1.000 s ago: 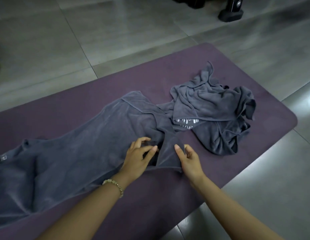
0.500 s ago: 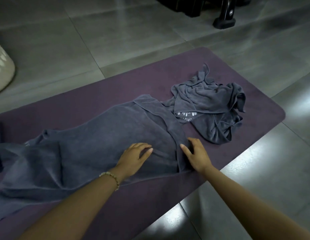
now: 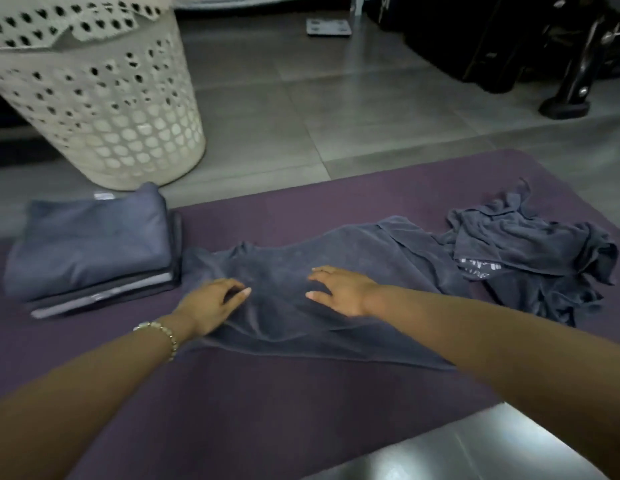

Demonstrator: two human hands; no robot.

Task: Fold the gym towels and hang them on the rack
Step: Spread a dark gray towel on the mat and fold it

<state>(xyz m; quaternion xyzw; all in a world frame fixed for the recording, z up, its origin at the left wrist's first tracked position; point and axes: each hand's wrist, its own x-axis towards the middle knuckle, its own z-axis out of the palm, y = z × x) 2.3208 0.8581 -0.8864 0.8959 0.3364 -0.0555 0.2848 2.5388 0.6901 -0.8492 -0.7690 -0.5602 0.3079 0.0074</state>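
A big purple mat lies on the gray floor. A white basket full of holes stands on the floor just past the mat's far left edge.

The flat gray towel lies in the middle of the mat. Its long side runs left to right along the mat. Its left end is just beside a stack of folded towels at the mat's left end. Its right end touches a crumpled towel near the far right corner.

Both hands rest on the flat towel. The right hand lies flat, its fingers spread wide and pointing left. The left hand has bent fingers; I cannot tell if they pinch cloth. A bead bracelet sits on the left wrist.
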